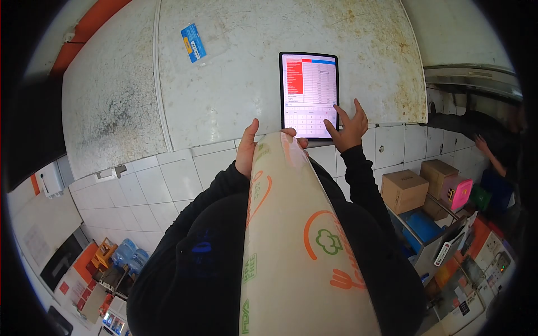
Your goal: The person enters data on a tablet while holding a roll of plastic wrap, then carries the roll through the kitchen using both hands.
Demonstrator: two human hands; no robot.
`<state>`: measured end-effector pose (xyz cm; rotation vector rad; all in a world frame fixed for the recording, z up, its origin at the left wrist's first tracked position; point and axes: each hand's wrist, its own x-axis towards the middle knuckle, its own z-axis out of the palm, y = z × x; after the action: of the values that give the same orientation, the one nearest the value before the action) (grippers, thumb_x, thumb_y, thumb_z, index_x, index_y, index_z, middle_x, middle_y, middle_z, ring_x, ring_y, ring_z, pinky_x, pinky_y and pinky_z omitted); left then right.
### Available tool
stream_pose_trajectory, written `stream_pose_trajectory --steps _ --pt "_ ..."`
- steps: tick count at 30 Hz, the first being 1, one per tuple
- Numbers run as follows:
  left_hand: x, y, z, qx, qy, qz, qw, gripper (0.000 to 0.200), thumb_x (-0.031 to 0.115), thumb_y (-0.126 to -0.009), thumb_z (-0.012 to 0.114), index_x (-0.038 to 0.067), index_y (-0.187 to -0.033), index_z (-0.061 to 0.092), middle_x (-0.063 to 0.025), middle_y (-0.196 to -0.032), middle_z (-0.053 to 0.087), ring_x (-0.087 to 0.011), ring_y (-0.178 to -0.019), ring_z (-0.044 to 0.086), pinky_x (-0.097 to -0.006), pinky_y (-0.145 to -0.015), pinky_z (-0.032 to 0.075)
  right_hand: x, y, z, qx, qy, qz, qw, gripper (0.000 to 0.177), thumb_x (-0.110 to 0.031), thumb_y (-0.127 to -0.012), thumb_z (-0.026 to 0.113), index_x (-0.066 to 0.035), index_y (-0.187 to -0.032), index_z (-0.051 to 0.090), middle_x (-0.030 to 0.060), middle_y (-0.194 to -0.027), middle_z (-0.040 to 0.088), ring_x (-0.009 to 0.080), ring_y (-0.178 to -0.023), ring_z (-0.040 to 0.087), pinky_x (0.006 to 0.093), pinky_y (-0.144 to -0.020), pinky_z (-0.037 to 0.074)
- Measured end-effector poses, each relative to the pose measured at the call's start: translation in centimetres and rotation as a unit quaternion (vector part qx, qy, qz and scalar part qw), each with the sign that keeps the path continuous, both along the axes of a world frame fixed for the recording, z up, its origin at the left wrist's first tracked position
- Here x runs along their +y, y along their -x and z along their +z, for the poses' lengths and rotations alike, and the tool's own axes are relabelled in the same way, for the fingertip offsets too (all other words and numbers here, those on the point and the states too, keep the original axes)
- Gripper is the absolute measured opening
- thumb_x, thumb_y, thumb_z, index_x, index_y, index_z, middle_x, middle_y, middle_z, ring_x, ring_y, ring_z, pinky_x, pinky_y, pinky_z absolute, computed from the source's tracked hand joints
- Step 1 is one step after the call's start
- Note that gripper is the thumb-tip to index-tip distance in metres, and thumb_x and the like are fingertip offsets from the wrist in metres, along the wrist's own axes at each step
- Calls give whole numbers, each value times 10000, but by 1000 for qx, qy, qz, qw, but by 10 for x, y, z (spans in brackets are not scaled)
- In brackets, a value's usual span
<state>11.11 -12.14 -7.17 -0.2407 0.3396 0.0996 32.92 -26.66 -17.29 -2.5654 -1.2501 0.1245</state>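
A tablet (310, 96) lies on the worn white surface (235, 95), its screen showing a spreadsheet above a keypad. My right hand (351, 127) is at the tablet's lower right edge, fingers spread, thumb and index finger over the screen. A long printed roll (300, 224) with orange and green logos stretches from the bottom of the view up toward the tablet. My left hand (247, 150) is wrapped round the roll's far end, thumb up on the left side, fingertips showing beyond the top.
A blue and yellow packet (193, 42) lies at the surface's upper left. Cardboard boxes (404, 191) and a pink container (460, 193) stand at the right. Another person's arm (490, 154) shows at the far right. Blue plastic bottles (130, 255) are at the lower left.
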Motion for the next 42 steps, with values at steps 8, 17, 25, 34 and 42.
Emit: stream_pose_trajectory --steps 8,17,25,34,42 --pt "3 -4 16 101 -5 -12 995 600 529 -916 327 -8 -1083 538 -235 -1003 553 -416 -993 516 -492 -891 420 1 2 6 13 -24 8 1000 510 -482 -770 664 -185 -1183 621 214 -1404 296 380 -1308 244 547 -1040 159" --pt "5 -3 13 -14 -43 -35 998 614 375 -963 253 -39 -1417 243 -254 -1443 304 -367 -1354 289 -462 -1106 269 4 7 13 21 -65 18 998 539 -451 -760 685 -161 -1204 589 218 -1399 303 398 -1280 270 531 -1038 183" --pt "8 -5 14 -37 -50 -55 997 613 341 -964 231 -49 -1435 191 -209 -1491 237 -298 -1395 220 -408 -1135 219 6 2 8 25 -66 19 997 606 -461 -766 678 -125 -1252 542 232 -1394 302 408 -1278 275 528 -1040 190" --pt "12 -6 21 -46 -101 -38 993 590 286 -958 205 -62 -1433 184 -194 -1507 209 -298 -1404 194 -396 -1149 182 30 -12 4 12 -69 47 996 634 -481 -767 668 -122 -1272 530 244 -1383 312 416 -1279 279 530 -1041 213" --pt "12 -4 27 -37 -120 -15 992 586 282 -959 193 -61 -1434 180 -193 -1507 211 -307 -1401 201 -404 -1146 189 41 -23 5 12 -65 62 996 647 -445 -766 692 -105 -1287 515 228 -1400 304 403 -1279 280 521 -1049 215"
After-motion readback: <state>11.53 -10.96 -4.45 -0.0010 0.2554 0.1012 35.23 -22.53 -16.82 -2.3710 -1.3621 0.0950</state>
